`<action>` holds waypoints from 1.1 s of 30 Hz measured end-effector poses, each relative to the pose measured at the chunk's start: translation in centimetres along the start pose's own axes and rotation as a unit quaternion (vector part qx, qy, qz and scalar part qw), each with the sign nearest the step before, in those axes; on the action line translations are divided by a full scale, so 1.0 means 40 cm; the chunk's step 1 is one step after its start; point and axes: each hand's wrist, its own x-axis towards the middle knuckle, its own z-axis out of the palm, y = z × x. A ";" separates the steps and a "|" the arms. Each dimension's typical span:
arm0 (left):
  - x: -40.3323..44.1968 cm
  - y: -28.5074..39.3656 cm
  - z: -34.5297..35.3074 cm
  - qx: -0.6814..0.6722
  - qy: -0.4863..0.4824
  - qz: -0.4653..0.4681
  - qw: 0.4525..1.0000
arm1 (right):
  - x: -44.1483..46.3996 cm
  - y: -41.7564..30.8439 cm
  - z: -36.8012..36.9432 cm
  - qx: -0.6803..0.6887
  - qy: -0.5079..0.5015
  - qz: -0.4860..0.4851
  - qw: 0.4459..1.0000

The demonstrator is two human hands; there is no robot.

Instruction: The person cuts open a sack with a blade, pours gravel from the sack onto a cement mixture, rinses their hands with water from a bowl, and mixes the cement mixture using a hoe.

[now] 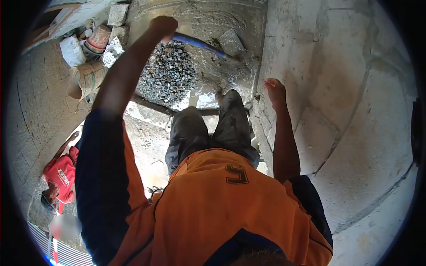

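Note:
My left hand is raised at the top and closed around the end of a blue-handled tool. Its handle slants down to the right, and its far end sits in wet grey mortar. A flat, mortar-coated piece lies by that end; whether it is the tool's blade I cannot tell. Just below my left hand is a heap of dark gravel. My right hand hangs free on the right with loosely bent fingers, holding nothing, near the raised concrete surface.
A pale concrete slab fills the right side. At upper left stand stained buckets, a torn paper sack and concrete blocks. A person in a red shirt is at the lower left. My legs are beside the gravel.

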 end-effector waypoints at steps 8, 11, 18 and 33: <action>-0.047 -0.048 0.109 -0.111 -0.064 -0.056 0.990 | -0.072 -0.189 -0.046 -0.027 -0.081 0.047 0.995; -0.028 -0.103 0.101 -0.143 -0.114 -0.019 0.983 | -0.054 -0.236 -0.099 -0.073 -0.080 -0.010 0.994; 0.051 -0.287 0.194 -0.256 -0.178 -0.019 0.950 | -0.148 -0.597 -0.301 -0.095 -0.059 -0.005 0.994; 0.026 -0.274 0.107 -0.517 -0.284 0.023 0.807 | 0.057 -0.652 -0.526 0.124 -0.133 0.186 0.966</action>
